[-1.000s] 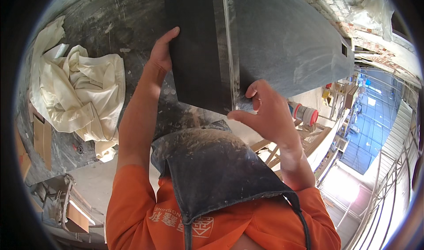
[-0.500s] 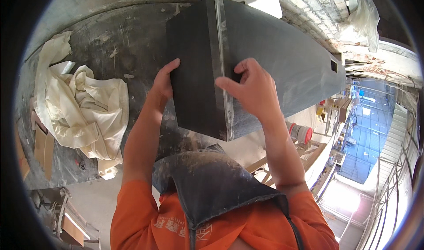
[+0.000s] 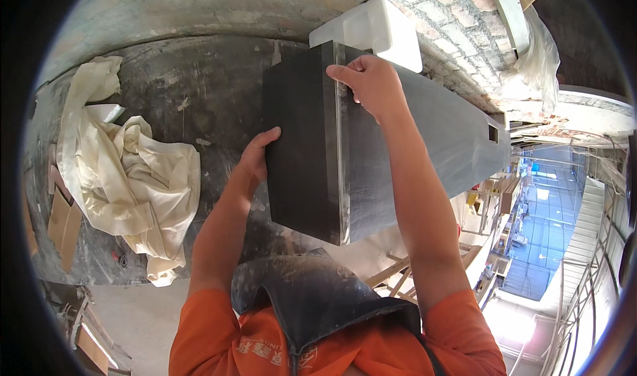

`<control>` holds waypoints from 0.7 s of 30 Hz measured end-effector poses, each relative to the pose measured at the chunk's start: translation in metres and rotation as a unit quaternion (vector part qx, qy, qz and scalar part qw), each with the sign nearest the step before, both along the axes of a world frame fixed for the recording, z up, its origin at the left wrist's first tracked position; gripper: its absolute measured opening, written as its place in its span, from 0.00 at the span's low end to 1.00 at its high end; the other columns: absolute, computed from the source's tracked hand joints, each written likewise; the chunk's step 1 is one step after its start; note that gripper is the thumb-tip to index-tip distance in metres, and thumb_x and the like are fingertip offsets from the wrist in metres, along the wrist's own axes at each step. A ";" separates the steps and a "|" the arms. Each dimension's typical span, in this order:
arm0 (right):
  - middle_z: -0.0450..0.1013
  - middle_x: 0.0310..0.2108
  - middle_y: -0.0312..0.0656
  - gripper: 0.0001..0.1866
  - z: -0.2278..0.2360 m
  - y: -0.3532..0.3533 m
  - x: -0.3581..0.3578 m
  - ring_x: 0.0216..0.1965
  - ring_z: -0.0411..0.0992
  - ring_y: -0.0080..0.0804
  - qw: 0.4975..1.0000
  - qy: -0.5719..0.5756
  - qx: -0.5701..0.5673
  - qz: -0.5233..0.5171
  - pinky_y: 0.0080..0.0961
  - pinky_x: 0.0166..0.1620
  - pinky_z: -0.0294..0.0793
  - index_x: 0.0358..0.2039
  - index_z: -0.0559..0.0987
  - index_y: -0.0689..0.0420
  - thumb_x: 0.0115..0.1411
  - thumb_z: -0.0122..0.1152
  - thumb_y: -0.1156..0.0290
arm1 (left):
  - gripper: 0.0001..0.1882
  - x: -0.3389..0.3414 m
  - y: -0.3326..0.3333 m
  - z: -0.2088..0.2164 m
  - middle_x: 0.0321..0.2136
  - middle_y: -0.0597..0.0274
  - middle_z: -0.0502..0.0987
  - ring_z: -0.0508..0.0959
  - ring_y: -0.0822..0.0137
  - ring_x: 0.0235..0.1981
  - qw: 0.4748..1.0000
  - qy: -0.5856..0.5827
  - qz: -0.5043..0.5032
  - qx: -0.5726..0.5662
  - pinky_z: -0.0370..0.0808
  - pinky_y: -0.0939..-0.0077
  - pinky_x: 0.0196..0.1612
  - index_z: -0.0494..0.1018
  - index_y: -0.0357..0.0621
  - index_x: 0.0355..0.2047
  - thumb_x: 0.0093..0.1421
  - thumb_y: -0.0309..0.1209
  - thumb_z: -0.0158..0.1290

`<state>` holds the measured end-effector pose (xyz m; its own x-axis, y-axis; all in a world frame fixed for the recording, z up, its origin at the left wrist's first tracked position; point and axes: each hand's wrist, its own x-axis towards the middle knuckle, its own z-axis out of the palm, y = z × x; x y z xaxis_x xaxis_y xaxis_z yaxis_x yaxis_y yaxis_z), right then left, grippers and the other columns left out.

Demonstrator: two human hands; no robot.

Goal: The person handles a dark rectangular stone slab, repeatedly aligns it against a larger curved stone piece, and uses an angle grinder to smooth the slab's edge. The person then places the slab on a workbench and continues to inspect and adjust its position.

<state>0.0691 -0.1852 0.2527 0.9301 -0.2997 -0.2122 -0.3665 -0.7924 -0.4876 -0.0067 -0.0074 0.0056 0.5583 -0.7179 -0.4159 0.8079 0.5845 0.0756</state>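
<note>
A large black box-like piece (image 3: 298, 150) stands on the dark worktable in front of me, one corner edge toward me. A pale, worn strip (image 3: 340, 177) runs along that edge. My left hand (image 3: 257, 155) grips the box's left side, thumb showing on the near face and the other fingers hidden behind. Near the top of the edge, my right hand (image 3: 371, 84) is closed, with its thumb laid across the strip and its fingers curled against the right-hand face. Whatever it may hold is hidden.
A crumpled cream cloth (image 3: 146, 177) lies on the dark tabletop (image 3: 192, 77) at left, beside brown board pieces (image 3: 65, 226). Behind the box are a white plastic foam-like container (image 3: 391, 31) and a brick wall (image 3: 444, 24). My dark apron (image 3: 298, 290) bulges close to the table edge.
My right hand has slid up along the edge, away from me, from mid-height to near its top. My left hand stays on the left side. The view has shifted slightly, lowering the box in the picture.
</note>
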 end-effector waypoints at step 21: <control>0.70 0.21 0.29 0.15 -0.008 -0.003 0.018 0.22 0.64 0.18 0.997 -0.018 0.074 -0.010 0.20 0.26 0.64 0.26 0.81 0.58 0.57 0.77 0.62 | 0.33 -0.002 -0.002 -0.014 0.55 0.45 0.81 0.82 0.48 0.55 0.999 -0.012 -0.016 -0.025 0.76 0.51 0.62 0.73 0.31 0.61 0.65 0.45 0.62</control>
<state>0.0869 -0.1877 0.2445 0.9319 -0.2866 -0.2223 -0.3622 -0.7029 -0.6122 -0.0082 -0.0093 -0.0086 0.5441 -0.7550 -0.3659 0.8246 0.5617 0.0672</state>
